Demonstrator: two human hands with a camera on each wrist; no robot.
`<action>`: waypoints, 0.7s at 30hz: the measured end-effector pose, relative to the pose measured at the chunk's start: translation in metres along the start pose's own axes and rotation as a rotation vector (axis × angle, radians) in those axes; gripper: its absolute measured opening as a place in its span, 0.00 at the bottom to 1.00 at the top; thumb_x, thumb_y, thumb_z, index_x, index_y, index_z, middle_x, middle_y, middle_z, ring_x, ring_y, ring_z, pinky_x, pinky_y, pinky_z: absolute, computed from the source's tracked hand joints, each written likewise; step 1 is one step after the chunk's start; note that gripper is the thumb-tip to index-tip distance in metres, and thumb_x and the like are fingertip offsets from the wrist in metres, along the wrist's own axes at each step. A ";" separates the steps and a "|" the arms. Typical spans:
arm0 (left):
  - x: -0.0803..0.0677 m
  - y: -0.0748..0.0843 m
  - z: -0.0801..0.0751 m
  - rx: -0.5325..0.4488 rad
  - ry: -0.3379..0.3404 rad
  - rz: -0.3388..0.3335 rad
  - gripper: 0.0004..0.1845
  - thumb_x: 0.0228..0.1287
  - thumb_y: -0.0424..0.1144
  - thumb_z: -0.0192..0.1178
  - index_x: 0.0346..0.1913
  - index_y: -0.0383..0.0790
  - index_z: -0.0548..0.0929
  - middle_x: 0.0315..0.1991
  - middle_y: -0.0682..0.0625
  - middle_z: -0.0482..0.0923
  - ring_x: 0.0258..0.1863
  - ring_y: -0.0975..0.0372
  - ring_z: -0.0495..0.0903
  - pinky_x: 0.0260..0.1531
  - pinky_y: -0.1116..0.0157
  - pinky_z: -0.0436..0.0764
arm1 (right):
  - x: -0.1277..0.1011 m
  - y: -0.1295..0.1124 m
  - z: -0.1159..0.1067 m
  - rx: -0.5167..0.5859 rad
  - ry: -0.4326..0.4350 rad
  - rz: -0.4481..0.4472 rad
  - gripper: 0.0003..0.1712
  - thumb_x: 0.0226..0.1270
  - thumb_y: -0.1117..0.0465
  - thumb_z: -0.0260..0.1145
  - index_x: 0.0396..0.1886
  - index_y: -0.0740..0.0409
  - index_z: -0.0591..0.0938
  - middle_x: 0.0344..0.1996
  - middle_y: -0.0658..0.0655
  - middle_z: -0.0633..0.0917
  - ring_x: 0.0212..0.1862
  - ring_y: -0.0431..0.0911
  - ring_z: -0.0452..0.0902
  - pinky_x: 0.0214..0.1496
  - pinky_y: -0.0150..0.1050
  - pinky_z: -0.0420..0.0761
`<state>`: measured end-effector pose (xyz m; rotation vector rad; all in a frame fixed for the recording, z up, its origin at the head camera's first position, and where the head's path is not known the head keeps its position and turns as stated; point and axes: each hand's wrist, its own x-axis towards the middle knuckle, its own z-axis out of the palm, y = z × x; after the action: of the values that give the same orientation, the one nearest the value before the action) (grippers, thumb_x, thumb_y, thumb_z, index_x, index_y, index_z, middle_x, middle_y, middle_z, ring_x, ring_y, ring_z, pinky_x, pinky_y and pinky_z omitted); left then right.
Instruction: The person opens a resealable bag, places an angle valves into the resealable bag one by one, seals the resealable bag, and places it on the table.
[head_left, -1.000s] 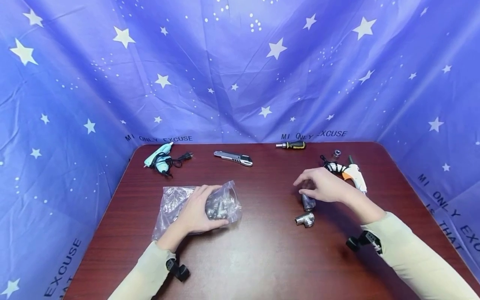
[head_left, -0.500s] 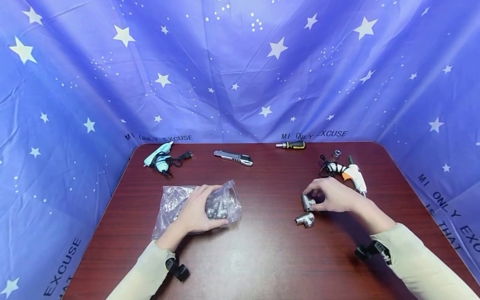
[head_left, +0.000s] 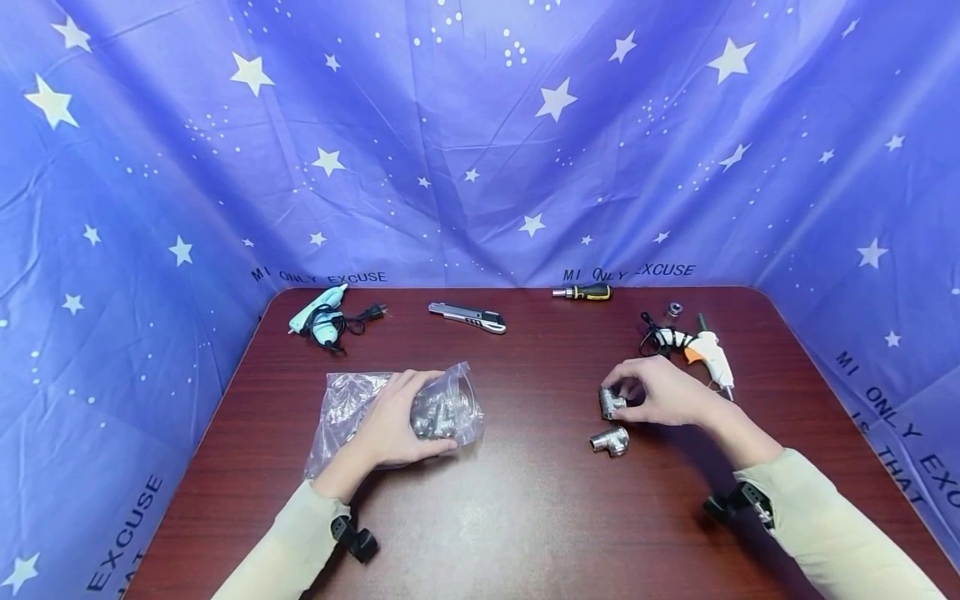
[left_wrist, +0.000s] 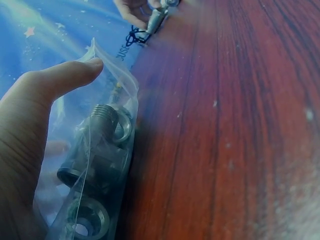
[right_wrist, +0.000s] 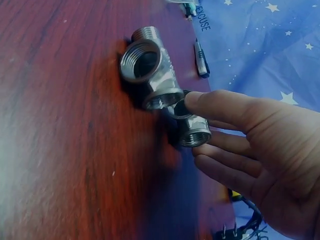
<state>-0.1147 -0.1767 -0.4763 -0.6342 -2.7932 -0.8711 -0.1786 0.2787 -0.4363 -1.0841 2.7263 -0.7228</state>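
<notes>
On the left of the table, my left hand (head_left: 395, 425) holds a clear zip plastic bag (head_left: 341, 408), thumb on its near side and fingers across the top. Several metal pipe fittings (left_wrist: 102, 120) with threaded ends show through the plastic. My right hand (head_left: 663, 393) pinches a silvery threaded pipe tee (head_left: 611, 403) between thumb and fingers, low over the table. Just in front of it lies a second pipe tee (head_left: 611, 441); in the right wrist view this tee (right_wrist: 150, 65) partly covers the pinched tee (right_wrist: 195, 132).
Along the back are a light-blue glue gun (head_left: 318, 317) with its cord, a utility knife (head_left: 468, 317) and a yellow-black screwdriver (head_left: 588, 292). Behind my right hand lie a white-orange glue gun (head_left: 708, 354) and a small metal fitting (head_left: 673, 309). A starry curtain (head_left: 480, 150) borders the table.
My right hand has come down from above the far pipe tee, taken hold of it and shifted it slightly left. The left hand stays on the bag.
</notes>
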 end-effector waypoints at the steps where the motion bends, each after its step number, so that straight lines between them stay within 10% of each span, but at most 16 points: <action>1: 0.000 0.000 0.000 -0.001 -0.001 -0.002 0.58 0.37 0.68 0.83 0.75 0.51 0.74 0.64 0.52 0.81 0.64 0.55 0.78 0.66 0.46 0.79 | 0.002 0.000 0.001 -0.007 0.010 0.002 0.19 0.56 0.59 0.83 0.47 0.53 0.90 0.37 0.44 0.89 0.38 0.36 0.86 0.41 0.35 0.88; 21: -0.001 0.001 0.003 0.006 -0.008 -0.011 0.57 0.38 0.68 0.83 0.74 0.49 0.74 0.64 0.51 0.81 0.64 0.54 0.78 0.66 0.47 0.79 | 0.076 -0.054 0.020 0.129 0.073 -0.150 0.18 0.58 0.59 0.83 0.48 0.55 0.90 0.39 0.47 0.90 0.39 0.37 0.88 0.43 0.36 0.90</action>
<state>-0.1133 -0.1747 -0.4783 -0.6242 -2.8080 -0.8633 -0.1955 0.1856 -0.4232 -1.2663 2.6351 -0.9638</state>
